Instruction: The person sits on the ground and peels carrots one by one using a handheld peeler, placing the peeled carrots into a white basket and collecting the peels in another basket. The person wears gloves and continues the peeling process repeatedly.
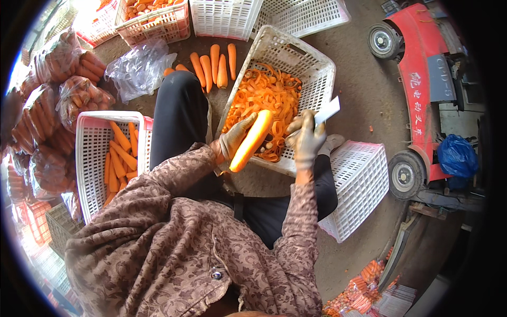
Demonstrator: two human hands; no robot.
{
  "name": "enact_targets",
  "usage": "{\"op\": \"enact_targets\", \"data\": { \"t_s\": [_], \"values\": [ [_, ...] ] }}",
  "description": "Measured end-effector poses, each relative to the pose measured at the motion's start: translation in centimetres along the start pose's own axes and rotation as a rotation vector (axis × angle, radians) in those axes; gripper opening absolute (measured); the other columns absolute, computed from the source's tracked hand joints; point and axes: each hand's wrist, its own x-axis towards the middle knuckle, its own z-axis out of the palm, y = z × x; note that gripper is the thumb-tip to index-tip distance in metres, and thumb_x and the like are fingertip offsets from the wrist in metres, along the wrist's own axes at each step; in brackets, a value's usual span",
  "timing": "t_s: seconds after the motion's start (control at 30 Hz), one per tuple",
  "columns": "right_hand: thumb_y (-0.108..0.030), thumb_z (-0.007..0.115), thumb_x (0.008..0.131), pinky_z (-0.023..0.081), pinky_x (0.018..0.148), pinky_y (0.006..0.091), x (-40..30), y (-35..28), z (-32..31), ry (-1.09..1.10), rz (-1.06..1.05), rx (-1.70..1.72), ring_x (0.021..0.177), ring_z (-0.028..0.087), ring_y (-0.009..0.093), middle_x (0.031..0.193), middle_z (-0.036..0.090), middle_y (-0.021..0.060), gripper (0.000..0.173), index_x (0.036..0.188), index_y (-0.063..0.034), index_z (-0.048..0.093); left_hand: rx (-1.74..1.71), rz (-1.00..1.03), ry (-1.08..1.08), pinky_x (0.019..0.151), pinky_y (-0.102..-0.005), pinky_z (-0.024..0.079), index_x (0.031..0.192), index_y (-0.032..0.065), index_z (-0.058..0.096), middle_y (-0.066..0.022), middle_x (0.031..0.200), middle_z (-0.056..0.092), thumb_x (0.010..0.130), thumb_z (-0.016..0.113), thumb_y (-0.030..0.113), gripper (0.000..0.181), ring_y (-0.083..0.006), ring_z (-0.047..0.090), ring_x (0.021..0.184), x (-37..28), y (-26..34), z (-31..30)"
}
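Observation:
My left hand (237, 138), in a worn pale glove, grips a large carrot (251, 140) whose surface looks bright and smooth. To its right my right hand (307, 138), gloved too, is closed around a flat white tool (328, 110) that may be a peeler or knife; its working part is hidden by the fingers. Both hands are over the near side of a dirty white plastic crate (323, 63) holding a heap of orange carrot peelings (263, 95) and small carrot ends. The tool and the carrot are apart.
Several whole carrots (215, 63) lie on the ground beyond my knee. At left stand a crate of carrots (81, 158) and bagged carrots (43, 115). A white crate (360, 186) is by my right leg. Further right is a red vehicle (416, 79); more crates (225, 18) line the far side.

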Motion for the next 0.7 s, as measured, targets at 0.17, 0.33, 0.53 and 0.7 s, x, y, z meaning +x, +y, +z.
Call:
{"op": "enact_targets", "data": {
  "t_s": [0.17,0.33,0.53,0.7],
  "values": [
    [-0.019,0.052,0.103,0.051,0.054,0.0236,-10.6,2.9,3.3,-0.27,-0.414,0.175,0.06,0.064,0.011,0.067,0.065,0.0055,0.021,0.103,-0.0008,0.062,0.015,-0.042,0.076,0.084,-0.0294,0.053,0.134,0.0111,0.043,-0.0083,0.123,0.055,0.099,0.058,0.037,0.046,-0.0147,0.061,0.098,-0.4,-0.7,0.8],
    [-0.023,0.054,0.103,0.053,0.058,0.0261,-10.9,5.0,4.3,-0.28,-0.223,0.064,0.06,0.066,0.011,0.074,0.069,0.0057,0.024,0.101,-0.0007,0.062,-0.484,-0.289,-1.203,0.113,-0.0371,0.032,0.152,0.01,0.025,-0.0131,0.147,0.031,0.097,0.06,0.015,0.065,-0.0234,0.05,0.123,3.5,-3.0,-4.7],
    [-0.022,0.048,0.103,0.048,0.036,0.0243,1.9,3.9,2.7,0.118,-0.034,0.063,0.046,0.058,0.011,0.057,0.059,0.0033,0.023,0.1,-0.0023,0.06,0.251,-0.195,-0.037,0.056,-0.0296,0.057,0.122,0.011,0.058,-0.0053,0.077,0.065,0.1,0.047,0.056,0.051,-0.0168,0.064,0.059,-1.0,-2.5,-0.4],
    [-0.023,0.057,0.1,0.045,0.04,0.0317,10.0,6.9,-3.6,0.23,0.092,0.064,0.045,0.056,0.018,0.06,0.059,0.0089,0.028,0.112,0.0001,0.049,0.272,-0.1,-0.074,0.051,-0.0308,0.056,0.121,0.0096,0.059,-0.0091,0.082,0.066,0.095,0.048,0.064,0.061,-0.0205,0.065,0.059,-1.9,-1.2,1.2]
  ]
}}
